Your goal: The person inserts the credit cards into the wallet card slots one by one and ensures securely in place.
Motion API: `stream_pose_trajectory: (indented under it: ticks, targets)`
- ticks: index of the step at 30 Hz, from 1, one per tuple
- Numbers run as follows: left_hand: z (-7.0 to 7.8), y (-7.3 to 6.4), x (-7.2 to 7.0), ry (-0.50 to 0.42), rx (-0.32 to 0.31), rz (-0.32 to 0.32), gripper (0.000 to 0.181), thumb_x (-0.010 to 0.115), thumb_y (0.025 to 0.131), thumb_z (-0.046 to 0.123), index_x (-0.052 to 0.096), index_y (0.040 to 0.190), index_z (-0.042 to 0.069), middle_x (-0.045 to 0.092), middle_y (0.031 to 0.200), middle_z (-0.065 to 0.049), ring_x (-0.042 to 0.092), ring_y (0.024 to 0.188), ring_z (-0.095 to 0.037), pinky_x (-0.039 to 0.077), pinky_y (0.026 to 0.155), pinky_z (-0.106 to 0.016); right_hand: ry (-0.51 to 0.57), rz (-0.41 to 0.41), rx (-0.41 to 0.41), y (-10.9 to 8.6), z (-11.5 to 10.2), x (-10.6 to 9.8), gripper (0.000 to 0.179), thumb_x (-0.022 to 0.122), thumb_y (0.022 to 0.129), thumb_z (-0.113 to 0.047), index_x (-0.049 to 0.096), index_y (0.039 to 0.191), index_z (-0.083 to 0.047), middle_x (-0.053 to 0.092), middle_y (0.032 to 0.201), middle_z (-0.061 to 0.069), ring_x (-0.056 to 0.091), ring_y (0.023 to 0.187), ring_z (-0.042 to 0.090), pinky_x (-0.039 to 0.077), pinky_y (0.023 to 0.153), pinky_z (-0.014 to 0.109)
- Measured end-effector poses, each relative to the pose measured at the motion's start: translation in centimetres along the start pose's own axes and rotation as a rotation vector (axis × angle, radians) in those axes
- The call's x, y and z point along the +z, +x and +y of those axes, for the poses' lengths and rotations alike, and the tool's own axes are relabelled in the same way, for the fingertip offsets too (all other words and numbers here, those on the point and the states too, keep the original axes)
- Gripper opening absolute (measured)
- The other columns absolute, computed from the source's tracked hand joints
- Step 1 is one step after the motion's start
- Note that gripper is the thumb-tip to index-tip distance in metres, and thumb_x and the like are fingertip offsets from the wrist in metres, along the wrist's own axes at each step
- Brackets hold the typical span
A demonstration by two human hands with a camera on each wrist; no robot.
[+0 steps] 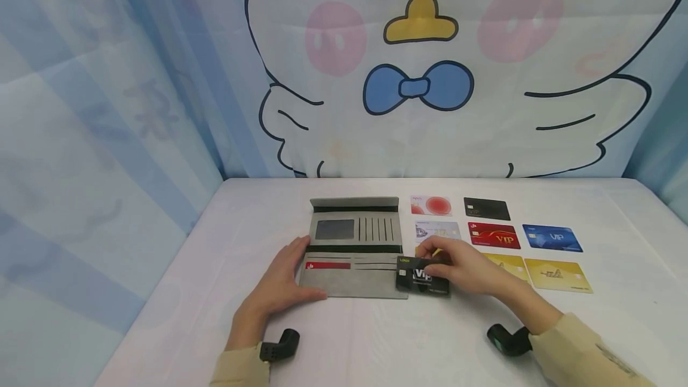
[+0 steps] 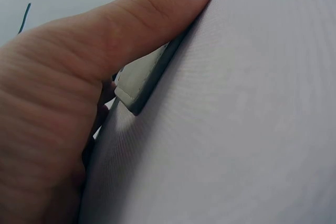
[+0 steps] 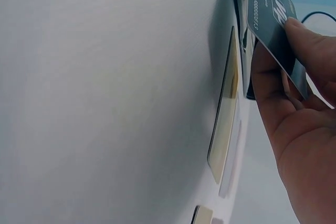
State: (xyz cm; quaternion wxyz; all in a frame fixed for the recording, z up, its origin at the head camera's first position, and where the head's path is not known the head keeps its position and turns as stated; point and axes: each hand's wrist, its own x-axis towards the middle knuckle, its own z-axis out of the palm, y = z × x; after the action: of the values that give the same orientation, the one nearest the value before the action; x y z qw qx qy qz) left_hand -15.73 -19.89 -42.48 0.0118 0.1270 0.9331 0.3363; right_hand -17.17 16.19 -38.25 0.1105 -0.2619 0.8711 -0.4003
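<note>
A grey card wallet (image 1: 353,285) lies spread open on the white table, with card slots, a dark window pocket and a red strip. My left hand (image 1: 282,279) rests at its near left corner, fingers along the left side, the straight thumb on the near edge; the left wrist view shows that thumb (image 2: 142,19) up close. My right hand (image 1: 467,264) pinches a black VIP card (image 1: 411,282) between thumb and fingers. In the head view this card overlaps the wallet's right edge. The right wrist view shows the card (image 3: 270,17) tilted above the table.
Right of the wallet lie several cards in rows: a white-and-red card (image 1: 421,205), a black one (image 1: 486,209), a pale one (image 1: 436,229), a red VIP card (image 1: 491,236), a blue VIP card (image 1: 553,238), and gold cards (image 1: 559,275), some partly behind my right hand.
</note>
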Motion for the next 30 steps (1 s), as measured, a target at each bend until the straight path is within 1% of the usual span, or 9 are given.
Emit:
stream_pose_trajectory:
  ticks: [5, 11, 16, 21, 26, 30]
  targets:
    - [0.0, 0.0, 0.0, -0.004, -0.003, 0.0, 0.112, 0.083, 0.058, 0.052, 0.028, 0.148, 0.016, 0.027, 0.15, -0.002, 0.021, 0.137, -0.022, 0.021, 0.109, -0.048, 0.009, -0.001, 0.004, 0.9, -0.2, 0.2, 0.021, 0.067, 0.086, -0.009, 0.06, 0.103, -0.017, 0.057, 0.096, -0.001, 0.056, 0.086, 0.018, 0.049, 0.082, 0.026]
    - [0.0, 0.0, 0.0, -0.002, 0.006, -0.003, 0.111, 0.083, 0.059, 0.052, 0.027, 0.148, 0.016, 0.027, 0.15, -0.001, 0.022, 0.137, -0.021, 0.02, 0.109, -0.047, 0.015, 0.004, -0.014, 1.6, -0.5, 0.4, 0.02, 0.067, 0.086, -0.009, 0.059, 0.103, -0.016, 0.058, 0.096, -0.001, 0.057, 0.087, 0.017, 0.05, 0.081, 0.029]
    - [0.0, 0.0, -0.1, 0.011, 0.004, -0.005, 0.112, 0.083, 0.059, 0.053, 0.027, 0.148, 0.014, 0.027, 0.15, -0.003, 0.021, 0.137, -0.023, 0.02, 0.11, -0.046, 0.014, 0.016, -0.026, 2.3, -0.5, 0.6, 0.02, 0.068, 0.086, -0.01, 0.06, 0.104, -0.015, 0.059, 0.097, -0.001, 0.057, 0.087, 0.017, 0.05, 0.081, 0.029]
    - [0.1, 0.0, -0.1, 0.018, 0.005, -0.003, 0.114, 0.083, 0.058, 0.054, 0.026, 0.148, 0.013, 0.026, 0.151, -0.005, 0.021, 0.137, -0.024, 0.02, 0.11, -0.047, 0.017, 0.033, -0.043, 3.2, -0.5, 0.9, 0.02, 0.068, 0.085, -0.009, 0.06, 0.104, -0.014, 0.059, 0.096, 0.0, 0.057, 0.084, 0.017, 0.05, 0.081, 0.031]
    - [0.0, 0.1, -0.1, 0.018, 0.017, -0.001, 0.114, 0.082, 0.058, 0.055, 0.026, 0.148, 0.014, 0.027, 0.15, -0.002, 0.021, 0.137, -0.022, 0.02, 0.11, -0.046, 0.009, 0.046, -0.039, 4.0, -0.6, 1.3, 0.021, 0.068, 0.086, -0.009, 0.06, 0.103, -0.016, 0.059, 0.097, -0.002, 0.057, 0.085, 0.016, 0.05, 0.08, 0.031]
    - [-0.2, 0.1, 0.0, 0.014, 0.033, 0.003, 0.113, 0.082, 0.058, 0.056, 0.027, 0.148, 0.015, 0.028, 0.149, 0.001, 0.023, 0.136, -0.02, 0.021, 0.109, -0.045, 0.015, 0.048, -0.017, 4.6, -0.9, 1.6, 0.02, 0.067, 0.086, -0.01, 0.059, 0.103, -0.017, 0.06, 0.098, -0.004, 0.058, 0.089, 0.015, 0.05, 0.08, 0.03]
